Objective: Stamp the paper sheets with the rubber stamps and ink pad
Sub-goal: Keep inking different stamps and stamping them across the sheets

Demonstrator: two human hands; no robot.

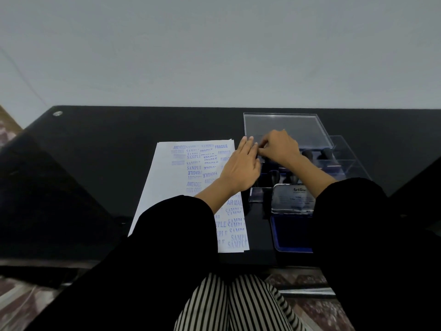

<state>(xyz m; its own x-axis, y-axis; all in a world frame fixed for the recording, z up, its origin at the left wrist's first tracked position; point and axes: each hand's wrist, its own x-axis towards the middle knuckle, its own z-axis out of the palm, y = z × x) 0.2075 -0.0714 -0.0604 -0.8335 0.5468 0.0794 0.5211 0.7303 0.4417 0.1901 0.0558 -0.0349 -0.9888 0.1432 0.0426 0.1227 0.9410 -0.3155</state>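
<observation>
A stack of white paper sheets (167, 187) lies on the black table, covered in blue prints such as SAMPLE, FRAGILE and AMENDED. To its right stands a clear plastic box (343, 166) holding several black-handled rubber stamps (325, 152). The open blue ink pad (292, 232) sits in front of the box, its lid (293, 197) tilted up. My left hand (241, 166) reaches over the paper's right edge, fingers straight, their tips at the box's left end. My right hand (280, 145) hovers over the box with fingers curled down, meeting the left fingertips. Whatever it pinches is hidden.
The box's clear lid (286, 126) stands open behind the stamps, near the table's far edge. A plain grey wall rises behind the table. My striped trousers (238, 304) show below the table's near edge.
</observation>
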